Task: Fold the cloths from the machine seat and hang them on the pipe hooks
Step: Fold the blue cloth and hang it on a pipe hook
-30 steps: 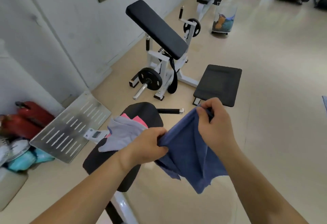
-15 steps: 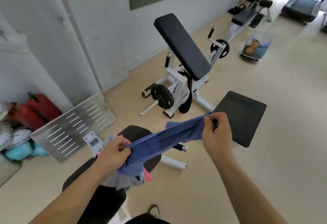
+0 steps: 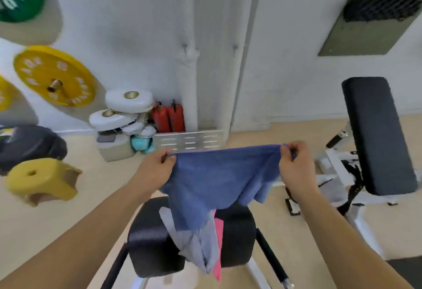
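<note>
I hold a blue cloth (image 3: 217, 179) spread out in the air in front of me. My left hand (image 3: 157, 167) pinches its upper left corner and my right hand (image 3: 294, 165) pinches its upper right corner. The cloth hangs down over the black machine seat (image 3: 155, 240). On that seat lie a grey cloth (image 3: 201, 250) and a pink cloth (image 3: 218, 243), both draping over its front edge. A white vertical pipe (image 3: 190, 78) runs up the wall straight ahead, with small hooks (image 3: 185, 46) on it and a second hook (image 3: 235, 47) to its right.
Red fire extinguishers (image 3: 169, 117) and a slotted metal plate (image 3: 189, 140) stand at the pipe's foot. White weight plates (image 3: 127, 103) are stacked to the left, near a yellow stool (image 3: 43, 179). A yellow plate (image 3: 53, 76) hangs on the wall. A black padded bench (image 3: 379, 133) stands at right.
My view has swung left toward the wall with the pipe. My hands have moved apart and up, so the bunched blue cloth is stretched flat between them.
</note>
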Tool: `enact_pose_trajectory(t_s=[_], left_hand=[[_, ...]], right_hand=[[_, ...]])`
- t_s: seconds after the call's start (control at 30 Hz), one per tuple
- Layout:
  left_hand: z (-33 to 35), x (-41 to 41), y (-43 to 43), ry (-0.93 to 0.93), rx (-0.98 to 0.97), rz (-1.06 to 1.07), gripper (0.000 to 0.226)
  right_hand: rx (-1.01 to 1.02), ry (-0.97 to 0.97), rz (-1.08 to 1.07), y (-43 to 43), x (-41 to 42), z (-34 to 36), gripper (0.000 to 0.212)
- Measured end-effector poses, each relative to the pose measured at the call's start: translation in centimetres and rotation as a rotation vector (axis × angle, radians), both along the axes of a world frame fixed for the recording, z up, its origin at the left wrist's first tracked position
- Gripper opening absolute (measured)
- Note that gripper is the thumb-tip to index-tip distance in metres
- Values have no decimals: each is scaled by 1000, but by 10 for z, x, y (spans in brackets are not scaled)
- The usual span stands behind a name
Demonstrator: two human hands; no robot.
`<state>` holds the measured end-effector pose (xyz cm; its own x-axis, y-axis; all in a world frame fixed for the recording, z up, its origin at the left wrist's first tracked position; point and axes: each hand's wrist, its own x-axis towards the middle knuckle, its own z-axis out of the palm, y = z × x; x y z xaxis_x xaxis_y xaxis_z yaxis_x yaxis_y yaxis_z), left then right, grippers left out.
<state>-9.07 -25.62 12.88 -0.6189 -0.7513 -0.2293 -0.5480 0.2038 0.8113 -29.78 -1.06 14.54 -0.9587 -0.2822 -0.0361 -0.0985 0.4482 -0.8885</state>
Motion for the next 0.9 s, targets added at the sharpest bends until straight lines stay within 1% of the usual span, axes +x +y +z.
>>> enact_pose_trajectory(t_s=[0.07, 0.17, 0.23, 0.3, 0.37, 0.43, 0.5, 0.6, 0.67, 0.73, 0.8, 0.9], left_hand=[[14, 9, -6, 28, -47, 57, 20], [13, 25, 7, 70, -110, 90, 20], [0, 35, 22, 48, -116, 65, 20], [-22, 46, 34, -33, -134, 27, 19], [-50, 66, 43, -117, -101, 41, 20], [-74, 87, 53, -180, -50, 97, 22], [-87, 101, 61, -202, 14, 189, 22], [-96, 107, 68, -185, 130, 400, 26], [-106, 109, 66, -159, 281, 537, 37], [-106, 107, 60, -80, 465, 614, 44], [-99, 100, 51, 6, 593, 628, 48], [-80, 84, 38, 72, 637, 484, 45]], right_hand=[[-29, 58, 81, -14, -13, 8, 5], [48, 135, 177, -20, -13, 0, 6], [90, 91, 254, -18, -2, -15, 4], [138, 4, 359, -12, 14, -35, 5], [220, -85, 423, -4, 29, -60, 8], [275, -175, 438, 2, 44, -82, 11], [312, -258, 441, 3, 57, -98, 16], [390, -338, 439, -6, 75, -107, 34], [401, -356, 446, -19, 86, -108, 40], [368, -381, 439, -36, 96, -106, 44], [307, -392, 427, -56, 107, -100, 38], [175, -497, 496, -88, 126, -83, 17]])
